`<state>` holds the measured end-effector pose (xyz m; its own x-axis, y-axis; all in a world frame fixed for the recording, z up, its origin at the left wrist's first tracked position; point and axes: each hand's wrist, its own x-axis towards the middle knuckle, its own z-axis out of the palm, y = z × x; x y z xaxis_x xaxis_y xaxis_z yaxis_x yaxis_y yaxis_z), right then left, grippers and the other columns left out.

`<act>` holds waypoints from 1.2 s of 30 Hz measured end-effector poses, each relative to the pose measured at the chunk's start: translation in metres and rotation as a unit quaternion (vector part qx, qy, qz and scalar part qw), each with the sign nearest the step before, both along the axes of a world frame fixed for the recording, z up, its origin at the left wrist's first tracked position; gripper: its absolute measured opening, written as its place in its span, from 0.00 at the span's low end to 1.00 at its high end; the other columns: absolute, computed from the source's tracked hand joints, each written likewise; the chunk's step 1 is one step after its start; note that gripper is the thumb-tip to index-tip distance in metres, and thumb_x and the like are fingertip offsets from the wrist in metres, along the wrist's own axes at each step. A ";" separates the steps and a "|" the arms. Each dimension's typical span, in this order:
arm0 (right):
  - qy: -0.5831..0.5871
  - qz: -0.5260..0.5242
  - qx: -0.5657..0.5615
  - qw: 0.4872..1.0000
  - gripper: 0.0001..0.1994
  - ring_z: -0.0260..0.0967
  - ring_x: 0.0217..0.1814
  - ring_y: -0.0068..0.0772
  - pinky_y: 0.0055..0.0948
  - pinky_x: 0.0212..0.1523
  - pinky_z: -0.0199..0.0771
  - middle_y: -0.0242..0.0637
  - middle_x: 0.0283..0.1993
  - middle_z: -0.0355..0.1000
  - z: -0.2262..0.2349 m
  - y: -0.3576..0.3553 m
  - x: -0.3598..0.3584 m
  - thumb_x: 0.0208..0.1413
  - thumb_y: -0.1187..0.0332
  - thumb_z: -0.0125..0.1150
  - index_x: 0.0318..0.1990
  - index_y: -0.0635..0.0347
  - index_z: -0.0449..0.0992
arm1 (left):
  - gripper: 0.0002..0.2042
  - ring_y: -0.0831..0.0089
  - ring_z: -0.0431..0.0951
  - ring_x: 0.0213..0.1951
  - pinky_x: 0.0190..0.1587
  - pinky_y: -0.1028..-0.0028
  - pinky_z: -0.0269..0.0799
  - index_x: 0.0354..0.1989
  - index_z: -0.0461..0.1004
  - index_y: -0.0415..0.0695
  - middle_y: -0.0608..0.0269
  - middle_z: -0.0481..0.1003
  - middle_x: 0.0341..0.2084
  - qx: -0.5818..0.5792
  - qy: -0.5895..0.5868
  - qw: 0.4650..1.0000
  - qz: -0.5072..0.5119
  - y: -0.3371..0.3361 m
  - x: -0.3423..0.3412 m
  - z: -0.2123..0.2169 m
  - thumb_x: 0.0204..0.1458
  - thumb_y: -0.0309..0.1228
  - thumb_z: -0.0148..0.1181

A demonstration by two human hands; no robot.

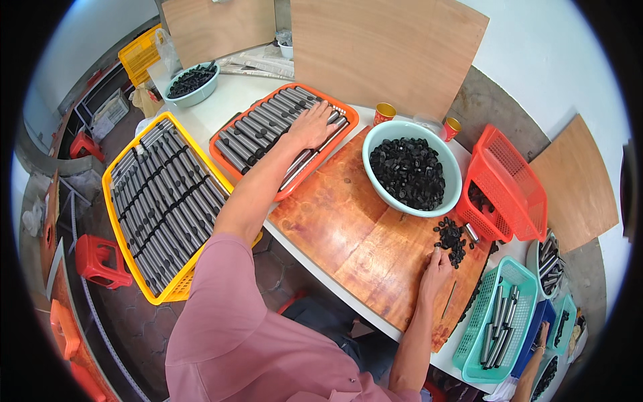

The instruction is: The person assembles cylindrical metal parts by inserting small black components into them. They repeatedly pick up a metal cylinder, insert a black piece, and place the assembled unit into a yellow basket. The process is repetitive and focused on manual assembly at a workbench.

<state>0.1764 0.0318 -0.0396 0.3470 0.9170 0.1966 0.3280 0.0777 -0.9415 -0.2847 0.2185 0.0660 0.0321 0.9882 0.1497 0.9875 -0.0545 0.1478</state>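
Observation:
My left hand [312, 125] lies over the far right part of an orange basket [216, 149], its fingers stretched out on the metal tubes. Rows of grey tubes with black end pieces [262, 128] fill that basket. On the wooden board [335, 221], my right hand [438, 265] is closed, fingertips together, beside a small heap of black plastic caps [452, 240]. Whatever its fingers pinch is too small to make out. One short metal tube [471, 232] lies by the heap. Behind it stands a pale blue bowl [372, 177] full of black caps.
A yellow basket [167, 298] of capped tubes stands left. Red baskets [509, 177] and a teal basket [469, 348] with loose tubes are at right, near another person's hand [541, 335]. Two paper cups [384, 112] stand behind the bowl. A thin rod [449, 299] lies on the board.

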 end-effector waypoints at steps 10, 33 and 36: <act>0.035 -0.009 -0.026 0.999 0.20 0.51 0.26 0.17 0.28 0.27 0.51 0.25 0.22 0.55 0.011 -0.003 -0.007 0.70 0.61 0.54 0.25 0.63 0.69 | 0.33 0.52 0.48 0.77 0.77 0.61 0.43 0.74 0.58 0.38 0.44 0.51 0.76 0.111 -0.196 0.974 -0.017 0.014 -0.041 0.011 0.70 0.51 0.40; 0.027 -0.009 -0.006 1.000 0.20 0.50 0.24 0.16 0.27 0.25 0.50 0.23 0.22 0.57 0.012 -0.003 -0.006 0.71 0.61 0.55 0.25 0.61 0.67 | 0.36 0.60 0.41 0.79 0.76 0.44 0.39 0.78 0.49 0.50 0.59 0.44 0.79 0.002 -0.102 0.995 0.012 0.016 -0.030 0.028 0.68 0.59 0.35; 0.038 0.000 -0.009 0.999 0.20 0.48 0.22 0.15 0.26 0.23 0.47 0.23 0.22 0.57 0.014 -0.005 -0.007 0.72 0.60 0.54 0.25 0.59 0.67 | 0.37 0.60 0.40 0.79 0.77 0.46 0.37 0.79 0.48 0.51 0.59 0.42 0.80 -0.046 -0.050 0.998 -0.008 0.019 -0.023 0.021 0.68 0.60 0.34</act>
